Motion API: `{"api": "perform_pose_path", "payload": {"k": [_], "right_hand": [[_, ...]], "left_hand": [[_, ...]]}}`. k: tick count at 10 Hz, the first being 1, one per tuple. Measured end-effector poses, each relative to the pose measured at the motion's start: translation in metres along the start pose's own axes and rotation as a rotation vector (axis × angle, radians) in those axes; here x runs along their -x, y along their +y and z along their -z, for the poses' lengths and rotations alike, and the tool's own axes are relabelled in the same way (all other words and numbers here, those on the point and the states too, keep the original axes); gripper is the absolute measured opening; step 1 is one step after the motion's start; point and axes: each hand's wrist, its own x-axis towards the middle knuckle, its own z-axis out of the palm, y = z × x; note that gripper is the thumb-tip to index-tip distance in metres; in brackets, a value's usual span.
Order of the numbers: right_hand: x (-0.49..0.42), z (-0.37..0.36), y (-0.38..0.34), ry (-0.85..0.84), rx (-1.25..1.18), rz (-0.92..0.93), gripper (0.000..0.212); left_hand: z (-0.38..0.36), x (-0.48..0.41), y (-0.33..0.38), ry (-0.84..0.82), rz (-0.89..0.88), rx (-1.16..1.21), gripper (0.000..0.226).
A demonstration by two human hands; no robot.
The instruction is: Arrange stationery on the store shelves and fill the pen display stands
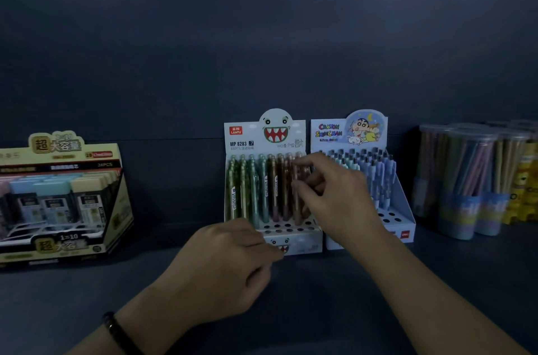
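A white pen display stand with a monster face [263, 136] stands on the dark shelf, holding upright green, teal, brown and pink pens; several front holes are bare. My right hand [334, 194] pinches a pink pen [297, 203] at the stand's right side, its tip down in the rack. My left hand [230, 264] rests against the stand's front lip, fingers curled on its lower left corner. To the right stands a blue cartoon pen stand [349, 130] with blue and teal pens.
A yellow display box of erasers [58, 197] sits at the left. Clear tubs of coloured pencils [465, 180] stand at the right, with yellow items behind them. The shelf's dark back wall rises behind everything.
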Motion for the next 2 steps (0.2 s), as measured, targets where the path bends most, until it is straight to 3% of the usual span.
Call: {"api": "perform_pose_path", "payload": {"k": [2], "right_hand": [[0.0055,0.0035,-0.0067,0.023,0.023,0.011,0.041]], "left_hand": [[0.0012,-0.0016,0.0003,0.016,0.005,0.029,0.024]]}}
